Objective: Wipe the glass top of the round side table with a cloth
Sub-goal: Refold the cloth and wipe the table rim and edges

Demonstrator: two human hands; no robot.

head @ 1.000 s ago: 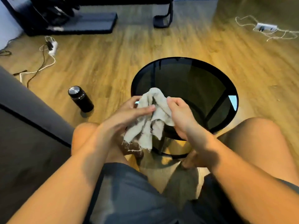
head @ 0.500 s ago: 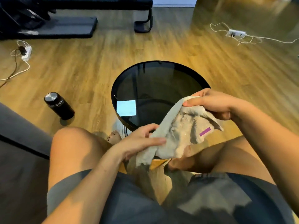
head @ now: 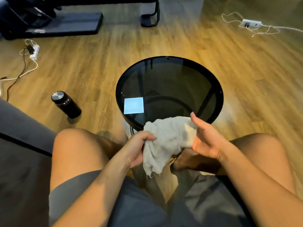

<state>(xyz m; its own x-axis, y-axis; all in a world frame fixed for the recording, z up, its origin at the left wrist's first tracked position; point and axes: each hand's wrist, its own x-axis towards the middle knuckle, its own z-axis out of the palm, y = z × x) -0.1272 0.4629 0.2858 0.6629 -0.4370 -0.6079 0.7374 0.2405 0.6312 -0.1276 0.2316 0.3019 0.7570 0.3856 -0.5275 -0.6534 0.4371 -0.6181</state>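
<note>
Head view: seated person looking down past both knees at a round table on a plank floor.
Floor [head: 246, 76]: wood-look planks, warm brown, glossy; bare boards ring the table on its far, left and right sides.
Sofa [head: 19, 145]: dark grey upholstery with a darker seam line, filling the lower left; its edge runs diagonally beside the left knee.
Dark furniture base [head: 65, 25]: flat black slab and curved metal foot at the top edge, well apart from the table.
Round side table [head: 219, 102]: thin black metal rim, black legs and a lower ring visible through the top; its near edge lies between the knees.
Glass top [head: 172, 82]: smoked, smooth, circular, reflecting a pale square of light at near left; most of the surface is uncovered.
Shorts [head: 131, 207]: dark grey fabric, matte.
Cloth [head: 167, 140]: off-white, coarse, crumpled, frayed threads at its lower end; bunched over the near rim of the table, hanging below it.
Right hand [head: 205, 140]: fingers extended, palm turned inward against the cloth's right side; thumb hidden, so a full grasp cannot be told.
Left hand [head: 139, 148]: fingers curled, pinching the cloth's left fold.
Flask [head: 65, 104]: black cylinder, brushed metal cap, upright on the floor left of the table.
Power strips: white with tangled cords, one far left [head: 33, 53], one far right [head: 250, 23].
</note>
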